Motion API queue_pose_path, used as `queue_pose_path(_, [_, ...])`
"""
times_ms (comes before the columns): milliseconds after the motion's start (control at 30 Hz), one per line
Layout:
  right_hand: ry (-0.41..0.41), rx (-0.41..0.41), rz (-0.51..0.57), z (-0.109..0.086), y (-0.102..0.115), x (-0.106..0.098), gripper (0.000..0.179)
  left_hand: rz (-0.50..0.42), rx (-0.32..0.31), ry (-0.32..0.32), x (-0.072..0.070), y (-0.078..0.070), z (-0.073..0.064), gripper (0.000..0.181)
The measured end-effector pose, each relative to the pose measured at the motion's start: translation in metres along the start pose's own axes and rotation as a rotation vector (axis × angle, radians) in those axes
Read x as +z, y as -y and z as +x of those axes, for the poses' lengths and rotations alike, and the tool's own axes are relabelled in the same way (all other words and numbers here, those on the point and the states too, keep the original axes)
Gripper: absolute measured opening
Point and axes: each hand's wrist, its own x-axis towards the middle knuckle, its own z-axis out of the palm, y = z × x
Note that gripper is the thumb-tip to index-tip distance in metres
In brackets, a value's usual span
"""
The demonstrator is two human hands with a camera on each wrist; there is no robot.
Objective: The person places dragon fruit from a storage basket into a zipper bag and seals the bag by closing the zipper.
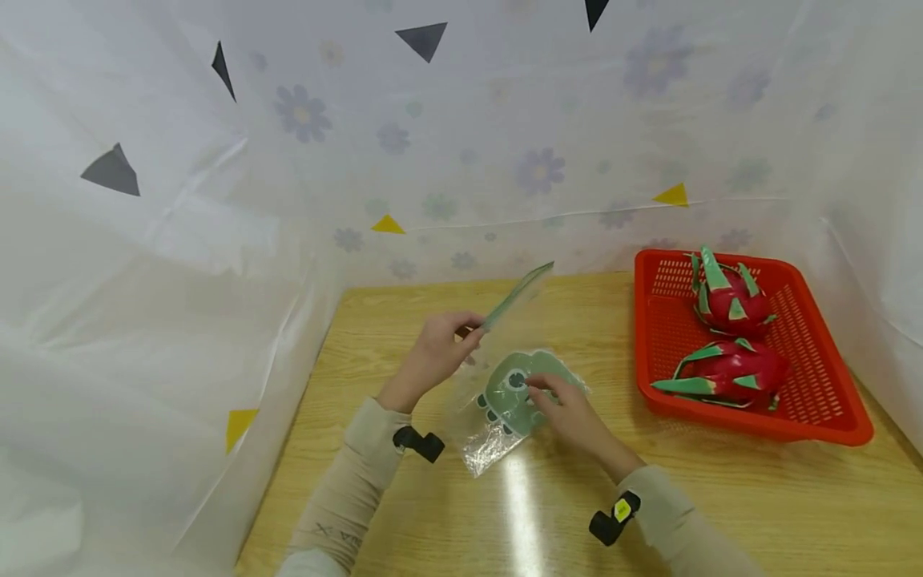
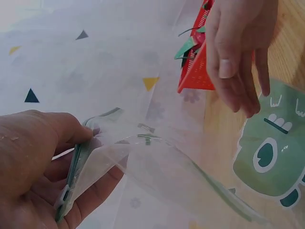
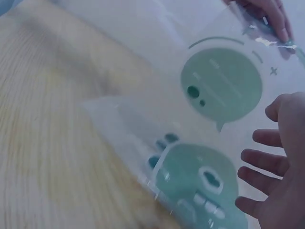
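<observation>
My left hand (image 1: 433, 351) pinches the green-edged top of a clear zip bag (image 1: 509, 413) between thumb and fingers. In the left wrist view the bag's mouth gapes beside the thumb, with the clear film (image 2: 157, 176) hanging from it. A green cartoon face is printed on the bag, and a green speech bubble (image 3: 221, 86) shows above it in the right wrist view. The lower part of the bag lies over the table. Close above the printed face, my right hand (image 1: 571, 413) has its fingers spread and loosely bent, holding nothing.
To the right, a red plastic basket (image 1: 646, 353) holds two dragon fruits, the rear one (image 1: 734, 304) nearer the wall and the front one (image 1: 743, 373) lying sideways. White sheeting (image 1: 490, 144) with printed flowers and triangles encloses the wooden table (image 1: 375, 328) at the back and sides.
</observation>
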Motion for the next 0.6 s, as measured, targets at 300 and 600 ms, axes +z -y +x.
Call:
queue_pose_path(300, [-0.033,0.002,0.25,0.007,0.031,-0.016,0.039,0.024,0.067,0.007,0.015,-0.014,-0.002,0.021])
queue_pose_path(600, [0.006,0.099,0.538,0.009,0.046,-0.027,0.058,0.12,0.153,0.136,0.029,-0.03,-0.007,0.024])
